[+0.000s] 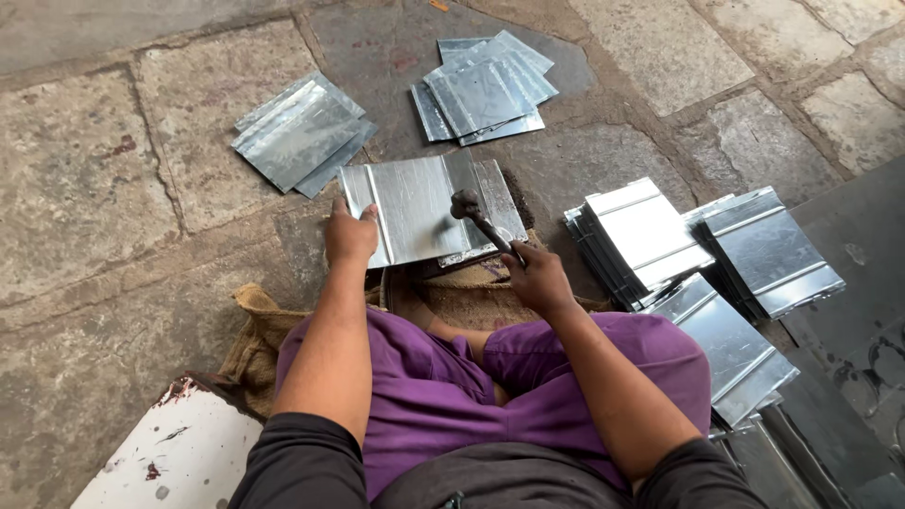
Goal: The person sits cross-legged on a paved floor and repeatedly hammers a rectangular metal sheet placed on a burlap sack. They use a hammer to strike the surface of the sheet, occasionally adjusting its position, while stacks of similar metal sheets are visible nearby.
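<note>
L hand [351, 234] flat on metal sheet [419, 207], pinning edge. R hand [537, 278] wrapped tight round hammer [481, 221]. Keep sheet pressed, strike square w/ head

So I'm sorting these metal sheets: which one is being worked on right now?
The sheet directly before the person: left hand pins its edge, right hand holds a hammer over it. The others lie untouched in piles.

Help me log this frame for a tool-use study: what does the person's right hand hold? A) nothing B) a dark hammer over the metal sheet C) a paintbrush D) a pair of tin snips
B: the right hand grips the handle of a dark hammer, its head over the metal sheet that the left hand steadies.
</note>
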